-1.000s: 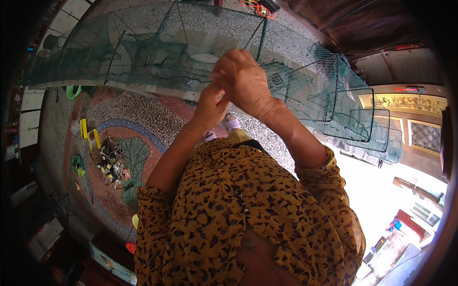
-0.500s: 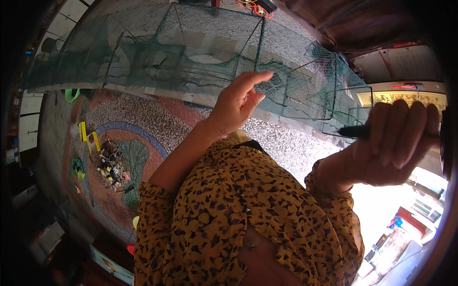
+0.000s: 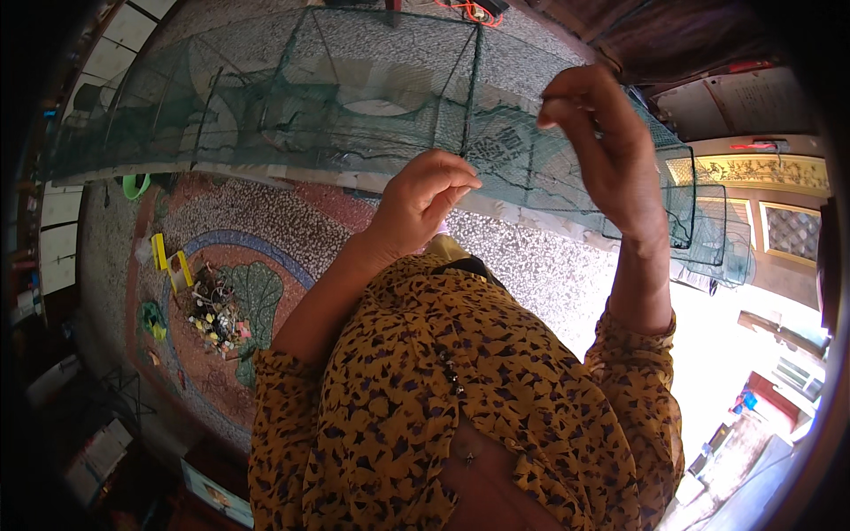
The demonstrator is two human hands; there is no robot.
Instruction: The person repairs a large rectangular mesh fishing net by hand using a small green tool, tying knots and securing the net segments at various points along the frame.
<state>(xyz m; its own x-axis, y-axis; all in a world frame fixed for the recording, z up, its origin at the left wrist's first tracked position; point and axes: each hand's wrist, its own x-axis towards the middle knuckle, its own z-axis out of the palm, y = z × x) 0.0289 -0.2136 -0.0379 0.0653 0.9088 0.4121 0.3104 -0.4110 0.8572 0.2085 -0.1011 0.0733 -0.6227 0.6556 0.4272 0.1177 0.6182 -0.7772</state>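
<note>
Left hand point(image 3: 427, 196), centre: thumb and fingertips pinched together; any thread between them too fine to see. Right hand point(image 3: 615, 146), upper right of centre: fingers curled, can't tell if gripping anything. Green framed net point(image 3: 301, 133) spans the upper frame: looks already stretched out, remaining work unclear. Right hand hides some mesh; left end murky.

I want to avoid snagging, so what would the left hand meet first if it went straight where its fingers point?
Probably the green netting ahead of the left hand, though depth between them is unclear.
</note>
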